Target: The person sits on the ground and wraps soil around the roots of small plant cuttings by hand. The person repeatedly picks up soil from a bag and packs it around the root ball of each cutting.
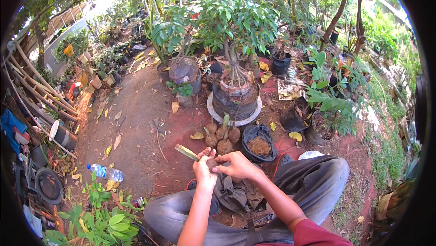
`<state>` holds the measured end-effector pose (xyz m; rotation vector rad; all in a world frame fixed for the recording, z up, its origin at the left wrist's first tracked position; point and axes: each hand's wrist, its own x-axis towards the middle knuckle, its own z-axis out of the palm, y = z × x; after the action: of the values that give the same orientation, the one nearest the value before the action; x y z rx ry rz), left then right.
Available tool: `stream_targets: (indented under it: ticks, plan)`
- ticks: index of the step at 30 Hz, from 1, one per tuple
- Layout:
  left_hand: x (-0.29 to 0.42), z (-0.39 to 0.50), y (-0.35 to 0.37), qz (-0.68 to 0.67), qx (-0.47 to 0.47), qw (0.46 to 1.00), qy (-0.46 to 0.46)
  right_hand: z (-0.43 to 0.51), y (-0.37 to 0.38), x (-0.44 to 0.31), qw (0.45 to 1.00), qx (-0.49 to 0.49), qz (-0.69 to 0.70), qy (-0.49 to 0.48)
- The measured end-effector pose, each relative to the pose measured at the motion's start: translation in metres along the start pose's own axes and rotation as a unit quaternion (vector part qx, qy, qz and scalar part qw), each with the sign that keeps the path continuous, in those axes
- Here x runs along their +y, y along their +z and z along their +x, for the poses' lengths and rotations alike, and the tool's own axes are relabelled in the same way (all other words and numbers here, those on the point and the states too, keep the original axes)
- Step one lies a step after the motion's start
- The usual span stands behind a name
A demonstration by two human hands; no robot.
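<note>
My left hand (204, 171) is held above my crossed legs, gripping a green plant cutting (186, 152) that points up and left. A brown ball of soil (212, 165) sits at the cutting's lower end, partly hidden by my fingers. The thumb and fingers of my right hand (240, 166) press on the ball from the right. Just beyond my hands stand several round fibre-wrapped root balls (211, 140), some with short green shoots. Right of them, a black plastic bag (248, 144) holds loose brown coconut fibre (260, 146).
Dark crumpled cloth (231, 196) lies between my legs. A potted tree with exposed roots (235, 86) stands ahead on a pale round plate (250, 120). A plastic water bottle (106, 172) lies at left. Black grow bags (297, 114) stand at right. Leafy plants (119, 224) rise at lower left.
</note>
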<state>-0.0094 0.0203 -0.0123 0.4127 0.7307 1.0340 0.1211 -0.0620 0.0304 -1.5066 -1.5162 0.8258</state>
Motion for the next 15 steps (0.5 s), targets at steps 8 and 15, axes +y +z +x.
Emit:
stream_targets:
  ticks: [8, 15]
  plan:
    - [-0.007, 0.003, -0.004, 0.075, -0.064, 0.995, -0.034, 0.000, -0.009, 0.006, 0.996, -0.029, 0.083, -0.008]
    - [0.003, -0.004, 0.007, 0.014, -0.122, 0.991, -0.060, 0.001, -0.009, 0.011, 0.997, -0.018, 0.066, -0.033]
